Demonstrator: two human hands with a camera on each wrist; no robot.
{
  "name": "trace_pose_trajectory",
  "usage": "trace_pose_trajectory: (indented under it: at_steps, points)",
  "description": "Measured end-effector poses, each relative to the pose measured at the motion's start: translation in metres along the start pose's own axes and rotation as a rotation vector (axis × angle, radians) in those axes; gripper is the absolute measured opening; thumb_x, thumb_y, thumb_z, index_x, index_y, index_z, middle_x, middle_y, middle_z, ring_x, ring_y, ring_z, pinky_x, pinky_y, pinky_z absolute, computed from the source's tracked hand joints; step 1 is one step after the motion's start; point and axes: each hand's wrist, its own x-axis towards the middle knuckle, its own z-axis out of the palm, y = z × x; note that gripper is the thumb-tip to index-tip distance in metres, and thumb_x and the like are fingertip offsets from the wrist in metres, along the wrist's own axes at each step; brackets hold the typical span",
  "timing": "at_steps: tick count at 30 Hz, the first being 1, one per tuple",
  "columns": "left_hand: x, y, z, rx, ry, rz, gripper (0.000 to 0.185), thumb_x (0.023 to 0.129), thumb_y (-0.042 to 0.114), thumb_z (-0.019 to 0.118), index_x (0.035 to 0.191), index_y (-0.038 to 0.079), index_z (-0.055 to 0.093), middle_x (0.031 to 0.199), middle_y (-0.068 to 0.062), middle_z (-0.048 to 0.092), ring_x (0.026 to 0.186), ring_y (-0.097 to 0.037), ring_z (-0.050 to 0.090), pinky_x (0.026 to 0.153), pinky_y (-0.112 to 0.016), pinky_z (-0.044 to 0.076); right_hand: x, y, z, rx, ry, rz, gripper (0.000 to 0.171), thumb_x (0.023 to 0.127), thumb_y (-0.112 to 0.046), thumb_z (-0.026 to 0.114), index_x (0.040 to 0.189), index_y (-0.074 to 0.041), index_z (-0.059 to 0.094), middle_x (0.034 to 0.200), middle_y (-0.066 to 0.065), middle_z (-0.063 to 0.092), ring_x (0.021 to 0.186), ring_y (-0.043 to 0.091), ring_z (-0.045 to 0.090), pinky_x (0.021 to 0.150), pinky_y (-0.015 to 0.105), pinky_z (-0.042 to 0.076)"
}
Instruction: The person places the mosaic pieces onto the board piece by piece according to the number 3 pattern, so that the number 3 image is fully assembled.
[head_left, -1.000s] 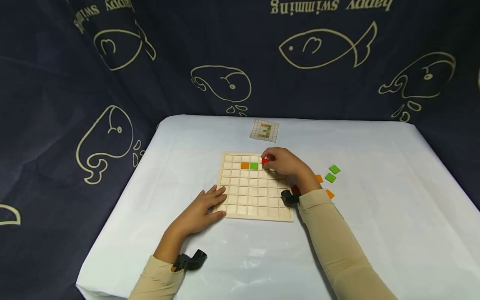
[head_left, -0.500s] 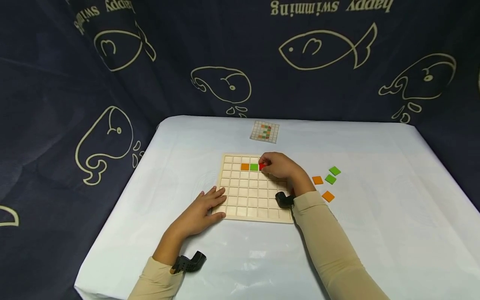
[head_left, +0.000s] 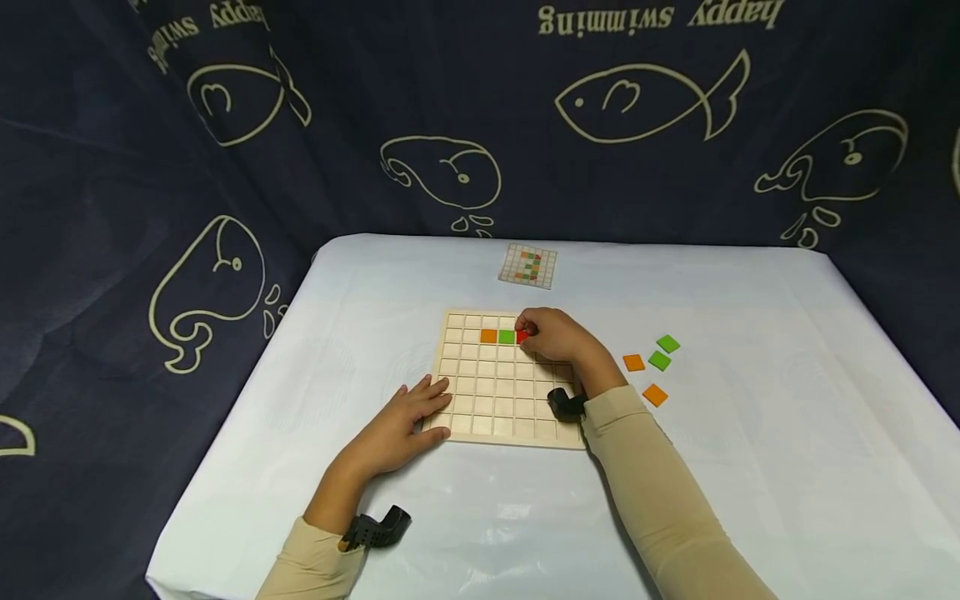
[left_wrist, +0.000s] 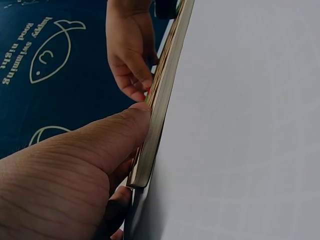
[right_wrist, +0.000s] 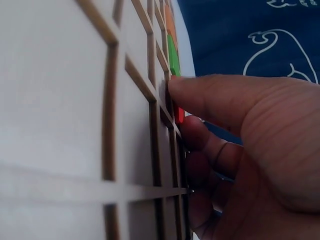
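A wooden grid board (head_left: 487,387) lies on the table, with an orange tile (head_left: 488,336) and a green tile (head_left: 507,337) side by side in its second row. Just right of the green one is a red tile (head_left: 522,337), pinched between thumb and fingers of my right hand (head_left: 557,335). The right wrist view shows that red tile (right_wrist: 179,114) at the cell beside the green; whether it lies flat is hidden by the fingers. My left hand (head_left: 393,427) rests on the board's left edge, fingers spread and nearly straight.
Right of the board lie loose orange tiles (head_left: 655,395) and green tiles (head_left: 660,360). Behind it is a pattern card (head_left: 528,266) showing a grid with coloured squares. A white cloth (head_left: 360,317) covers the table; a dark printed curtain (head_left: 525,167) hangs at the back.
My right hand has come slightly left and nearer with the red tile, from the board's top right area to beside the green tile. The left hand stays in place.
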Motion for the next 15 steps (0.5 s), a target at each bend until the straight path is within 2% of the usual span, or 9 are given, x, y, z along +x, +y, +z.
trace_pose_trajectory:
  at_steps: [15]
  points:
    - [0.000,0.000,0.000,-0.014,-0.003,-0.001,0.057,0.095,0.030,0.069,0.143,0.003,0.053,0.157,-0.008,0.036,0.149,-0.030,0.020,0.118,-0.060,0.009,-0.009,0.001,-0.011,0.055,-0.031,-0.032,0.032,0.095,-0.013,0.065,0.126,-0.005,0.061,0.113,0.011,0.061,0.101,0.027,0.054,0.090,0.044,0.046]
